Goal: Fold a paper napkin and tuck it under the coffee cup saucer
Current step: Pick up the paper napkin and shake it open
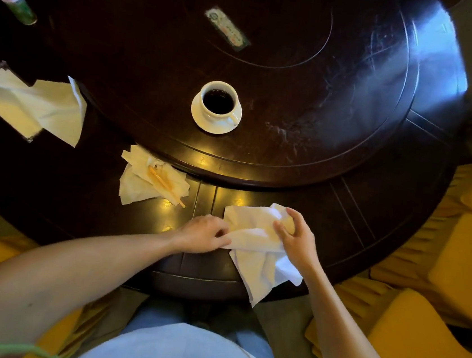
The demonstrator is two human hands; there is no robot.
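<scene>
A: Napkin [255, 234]?
B: Rumpled, white, laid at the near edge of the dark surface [322, 130], one corner hung over the rim.
A: Grips?
B: Left hand [205, 234] is pinched on the napkin's left edge. Right hand [295, 238] is curled over its right part, fingers half apart, thumb touching paper.
A: Cup [218, 100]?
B: Full, seated on saucer [200, 116], well apart, farther in.
A: Other?
B: Used napkins [140, 185] seen left, a stick [166, 185] across them.
</scene>
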